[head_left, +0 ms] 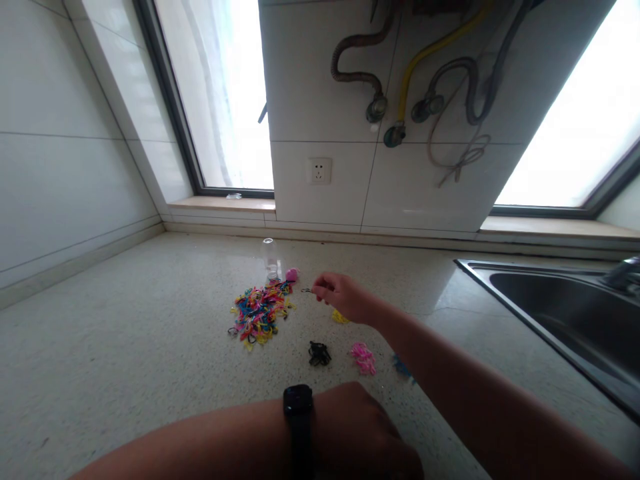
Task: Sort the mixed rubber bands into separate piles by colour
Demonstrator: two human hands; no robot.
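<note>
My right hand (337, 295) reaches over the counter, thumb and fingers pinched on a small black rubber band (307, 291). Just left of it lies a mixed heap of coloured rubber bands (260, 310). Nearer me are separate little piles of black bands (319, 354), pink bands (363, 359) and blue bands (403, 367), the blue partly behind my right forearm. Yellow bands (341, 317) sit below the right hand, partly covered by it. My left hand (367, 433), with a black watch (298, 400) on its wrist, rests at the bottom edge; its fingers are hidden.
A clear plastic container (271, 259) stands behind the heap, beside a pink bundle (292, 275). The sink (545, 313) is set into the counter (125, 360) on the right. A socket (319, 171) and pipe valves (395, 135) are on the tiled wall.
</note>
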